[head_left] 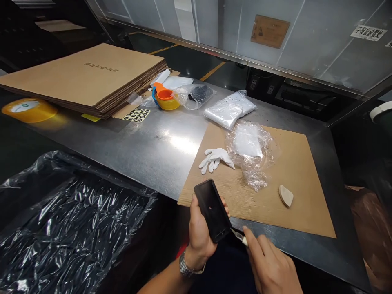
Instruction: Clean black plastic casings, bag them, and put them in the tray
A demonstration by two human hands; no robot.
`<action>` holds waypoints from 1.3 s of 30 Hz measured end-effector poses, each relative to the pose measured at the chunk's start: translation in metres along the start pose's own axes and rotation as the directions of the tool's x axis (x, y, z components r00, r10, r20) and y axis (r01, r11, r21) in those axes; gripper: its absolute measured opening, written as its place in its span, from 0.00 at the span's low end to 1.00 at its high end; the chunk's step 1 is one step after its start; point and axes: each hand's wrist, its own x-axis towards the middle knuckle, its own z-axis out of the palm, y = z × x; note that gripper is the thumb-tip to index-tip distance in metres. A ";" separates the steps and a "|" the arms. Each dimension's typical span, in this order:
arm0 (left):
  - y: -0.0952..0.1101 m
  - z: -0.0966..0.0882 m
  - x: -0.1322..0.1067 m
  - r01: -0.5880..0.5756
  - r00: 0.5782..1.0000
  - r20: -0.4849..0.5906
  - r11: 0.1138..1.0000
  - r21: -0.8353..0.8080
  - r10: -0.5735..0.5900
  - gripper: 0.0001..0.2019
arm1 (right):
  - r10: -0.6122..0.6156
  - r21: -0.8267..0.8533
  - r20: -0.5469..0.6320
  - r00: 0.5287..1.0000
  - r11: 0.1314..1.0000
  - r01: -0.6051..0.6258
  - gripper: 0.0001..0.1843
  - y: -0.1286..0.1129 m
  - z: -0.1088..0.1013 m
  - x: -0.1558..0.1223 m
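Observation:
My left hand [200, 228], with a metal watch on its wrist, is wrapped round a black rectangular case [211, 208]. The case looks like a shallow shell with a raised rim, its hollow side facing me, tilted in front of the table edge. In my right hand [271, 259] is a small knife [239, 235] with a pale handle. Its blade meets or nearly meets the lower right corner of the case; exact contact is hard to make out. A white glove [217, 159] lies just beyond my left hand on a cardboard sheet [294, 163].
The metal table [147, 151] carries stacked cardboard [92, 77], yellow tape [29, 110], an orange-and-yellow tape holder [165, 98], bagged white packs [229, 108], crumpled clear plastic [254, 175] and a beige wedge-shaped piece [286, 196]. Black plastic sheeting [76, 228] lines something at lower left.

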 end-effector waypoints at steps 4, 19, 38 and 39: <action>-0.001 0.002 -0.002 -0.021 0.999 0.039 1.000 0.011 0.021 0.21 | 0.007 -0.034 -0.014 1.000 0.999 -0.007 0.19 0.000 -0.007 0.001; -0.003 0.001 -0.005 -0.049 0.995 0.093 0.998 0.034 0.046 0.25 | 0.006 -0.092 -0.006 1.000 0.996 -0.006 0.18 -0.001 -0.009 0.000; -0.008 -0.003 -0.005 -0.031 0.999 0.043 0.993 0.113 0.026 0.27 | -0.001 -0.147 -0.033 0.999 0.989 -0.004 0.17 0.004 -0.001 -0.004; -0.007 -0.003 -0.003 0.013 1.000 0.024 0.991 0.130 -0.017 0.27 | -0.005 -0.111 -0.042 0.999 0.994 0.001 0.17 0.005 -0.002 -0.003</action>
